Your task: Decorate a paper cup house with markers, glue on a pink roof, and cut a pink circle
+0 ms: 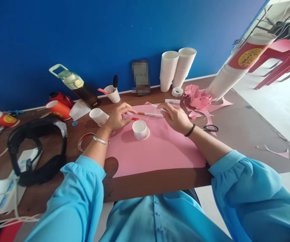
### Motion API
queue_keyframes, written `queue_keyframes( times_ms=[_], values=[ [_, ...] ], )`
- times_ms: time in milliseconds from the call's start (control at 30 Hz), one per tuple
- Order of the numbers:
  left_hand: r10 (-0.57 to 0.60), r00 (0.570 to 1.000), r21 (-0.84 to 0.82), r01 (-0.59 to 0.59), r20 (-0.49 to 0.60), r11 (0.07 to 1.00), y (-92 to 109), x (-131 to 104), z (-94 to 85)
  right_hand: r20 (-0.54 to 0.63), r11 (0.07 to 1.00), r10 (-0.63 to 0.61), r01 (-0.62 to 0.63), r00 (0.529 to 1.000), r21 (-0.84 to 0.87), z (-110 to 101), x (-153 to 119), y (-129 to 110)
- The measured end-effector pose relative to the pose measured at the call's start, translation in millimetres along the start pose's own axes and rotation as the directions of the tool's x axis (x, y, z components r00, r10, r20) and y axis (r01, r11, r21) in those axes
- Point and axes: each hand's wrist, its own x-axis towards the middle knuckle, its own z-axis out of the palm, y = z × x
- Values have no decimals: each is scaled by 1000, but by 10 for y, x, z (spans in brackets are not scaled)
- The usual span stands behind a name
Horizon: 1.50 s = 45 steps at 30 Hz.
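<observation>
Paper cup point(141, 132) on pink sheet point(160, 153). Beyond cup, left hand point(119, 117) to left, fingers curved; right hand point(177, 117) to right, fingers bent; both palm down, cannot tell if holding anything. Beyond cup, between hands: orange-and-white marker point(150, 115), long axis side to side, white end toward right hand.

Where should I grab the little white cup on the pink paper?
I'd pinch the round side wall of the white cup, coming from the person's side. The wall curves all around with no handle, and bare pink paper lies in front, while the orange-and-white pen lies just beyond it.
</observation>
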Motion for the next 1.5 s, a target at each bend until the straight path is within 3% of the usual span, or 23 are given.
queue_keyframes(
  times_ms=[133, 267, 333, 433, 500, 600, 800, 1067, 1300, 1433, 1500],
  values=[
    [-86, 994, -193, 72, -62, 979, 144, -5, 9, 6, 998, -27, 27, 1000, 63, 26, -6, -48],
    [-188, 982, -267, 180, -3, 947, 257, 9, 10, 56, 999, 2, -5, 998, 53, 56, -20, -76],
    [-179, 982, -142, 170, -55, 975, 223, 70, -17, 77, 999, 17, -21, 997, 45, 75, -25, -89],
    [-40, 983, 311, 95, -177, 946, 82, 280, -61, 88, 998, 28, -33, 996, 45, 97, -24, -96],
    [3, 994, 501, 50, -106, 864, -24, 484, -62, 84, 998, 21, -26, 996, 50, 105, -23, -86],
    [-39, 999, 600, 41, -17, 799, -159, 790, -19, 79, 999, 12, -15, 997, 46, 101, -26, -59],
    [-86, 994, 635, 106, -62, 765, -360, 1077, 51, 115, 999, 31, -34, 993, 23, 71, -31, -51],
    [-91, 995, 666, 87, -30, 741, -424, 993, 70, 127, 999, 31, -35, 991, 30, 49, -31, -60],
    [-104, 991, 605, 130, -78, 786, -215, 940, -20, 61, 998, 21, -25, 998, 65, 39, -23, -66],
    [-108, 984, 468, 164, -144, 868, 8, 621, -126, 19, 994, 35, -37, 999, 100, 7, -9, -86],
    [-156, 976, 291, 195, -151, 937, 137, 329, -166, 5, 991, 40, -40, 999, 126, -16, 4, -97]
  ],
)
